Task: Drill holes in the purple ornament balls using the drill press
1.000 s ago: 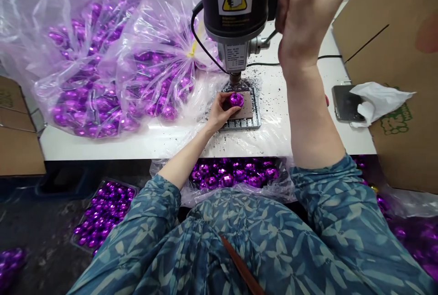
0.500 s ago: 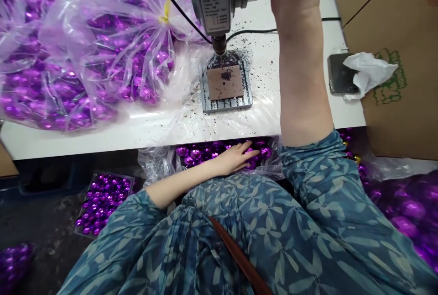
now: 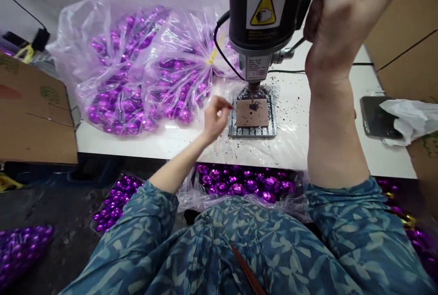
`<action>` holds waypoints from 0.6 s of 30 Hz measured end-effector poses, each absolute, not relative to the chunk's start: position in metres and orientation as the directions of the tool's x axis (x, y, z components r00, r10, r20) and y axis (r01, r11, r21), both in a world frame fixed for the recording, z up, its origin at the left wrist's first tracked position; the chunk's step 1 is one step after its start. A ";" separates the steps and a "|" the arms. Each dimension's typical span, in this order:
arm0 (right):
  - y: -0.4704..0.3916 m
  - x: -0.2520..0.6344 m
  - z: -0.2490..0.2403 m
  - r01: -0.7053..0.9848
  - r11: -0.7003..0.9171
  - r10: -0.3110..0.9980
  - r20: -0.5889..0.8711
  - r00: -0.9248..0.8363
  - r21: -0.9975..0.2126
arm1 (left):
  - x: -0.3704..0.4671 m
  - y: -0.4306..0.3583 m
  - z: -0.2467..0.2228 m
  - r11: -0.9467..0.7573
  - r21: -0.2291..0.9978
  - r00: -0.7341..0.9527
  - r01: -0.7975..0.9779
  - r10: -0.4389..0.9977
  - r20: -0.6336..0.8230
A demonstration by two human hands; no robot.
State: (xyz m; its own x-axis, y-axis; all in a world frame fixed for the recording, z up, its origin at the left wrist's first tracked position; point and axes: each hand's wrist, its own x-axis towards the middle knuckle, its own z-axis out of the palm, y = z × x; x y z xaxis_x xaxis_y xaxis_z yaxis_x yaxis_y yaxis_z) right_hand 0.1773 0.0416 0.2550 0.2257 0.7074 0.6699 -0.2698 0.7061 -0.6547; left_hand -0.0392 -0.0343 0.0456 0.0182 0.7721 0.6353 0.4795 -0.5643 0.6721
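Currently, the left hand [image 3: 216, 119] is hovering at nine o'clock of the brown pad [image 3: 260, 118], its fingers curling near the thumb; I cannot tell whether it is gripping anything. At two o'clock, the right hand [image 3: 337, 25] is seemingly clamping the lever [image 3: 297, 44]. Lowering the drill [image 3: 267, 41] early could be risking fingers; gritty shavings [image 3: 253, 106] could be causing wobble. Faceted, glossy balls [image 3: 237, 189] are lying at six o'clock in crinkly plastic [image 3: 195, 202].
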 end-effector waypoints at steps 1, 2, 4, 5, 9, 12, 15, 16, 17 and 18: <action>0.041 0.177 0.254 -0.236 0.732 0.681 0.693 0.236 -0.639 | -0.054 -0.009 0.050 -0.457 0.712 -0.039 0.533 0.828 0.560; 0.041 0.177 0.253 -0.200 0.755 0.656 0.716 0.240 -0.625 | -0.068 0.014 0.053 -0.358 0.705 -0.070 0.613 0.863 0.500; 0.042 0.178 0.249 -0.151 0.779 0.626 0.744 0.234 -0.609 | -0.087 0.049 0.057 -0.158 0.558 -0.065 0.815 0.932 0.358; 0.043 0.179 0.248 -0.145 0.782 0.622 0.747 0.236 -0.606 | -0.094 0.061 0.058 -0.081 0.452 -0.061 0.888 0.955 0.290; 0.046 0.179 0.247 -0.151 0.787 0.614 0.741 0.270 -0.598 | -0.111 0.081 0.052 0.031 0.238 -0.067 0.971 0.987 0.147; 0.048 0.178 0.246 -0.154 0.797 0.602 0.743 0.292 -0.584 | -0.120 0.085 0.046 -0.040 0.342 -0.036 0.939 0.976 0.214; 0.051 0.177 0.244 -0.158 0.816 0.576 0.753 0.318 -0.557 | -0.118 0.077 0.048 -0.237 0.564 -0.023 0.791 0.910 0.415; 0.052 0.177 0.244 -0.157 0.822 0.567 0.757 0.325 -0.548 | -0.114 0.070 0.051 -0.311 0.635 -0.031 0.707 0.883 0.468; 0.052 0.176 0.243 -0.156 0.825 0.561 0.760 0.327 -0.543 | -0.107 0.061 0.055 -0.371 0.703 -0.041 0.607 0.869 0.494; 0.051 0.177 0.243 -0.153 0.827 0.560 0.762 0.325 -0.542 | -0.099 0.050 0.058 -0.403 0.766 -0.045 0.501 0.872 0.488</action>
